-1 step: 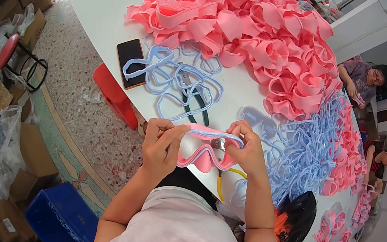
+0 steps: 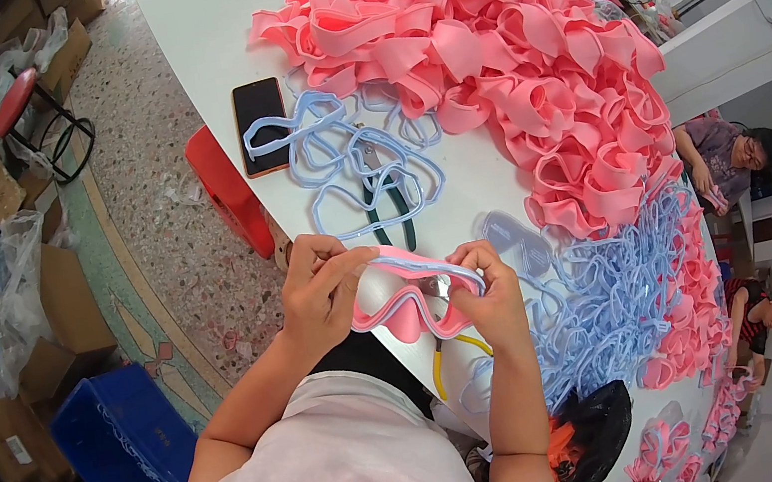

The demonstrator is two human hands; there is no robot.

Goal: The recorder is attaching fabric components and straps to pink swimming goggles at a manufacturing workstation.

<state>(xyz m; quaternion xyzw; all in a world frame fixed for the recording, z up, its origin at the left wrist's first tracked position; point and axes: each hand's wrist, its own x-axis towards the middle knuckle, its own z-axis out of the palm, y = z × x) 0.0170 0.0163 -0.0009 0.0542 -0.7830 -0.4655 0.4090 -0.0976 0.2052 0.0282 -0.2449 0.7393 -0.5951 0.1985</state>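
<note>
Between my two hands, over the table's near edge, is a pink goggle-shaped soft skirt with a light blue frame along its upper rim. My left hand pinches its left end between thumb and fingers. At the other end my right hand is closed on the rim, thumb pressed to the blue frame. Just beyond lie loose light blue frames, partly over pliers with dark green handles. A clear lens rests beyond my right hand. Under the skirt a yellow-handled tool shows in part.
A big heap of pink skirts covers the far table, and a tangled pile of blue frames lies to the right. A phone sits near the left edge. A black bag is at lower right. Co-workers sit along the right side.
</note>
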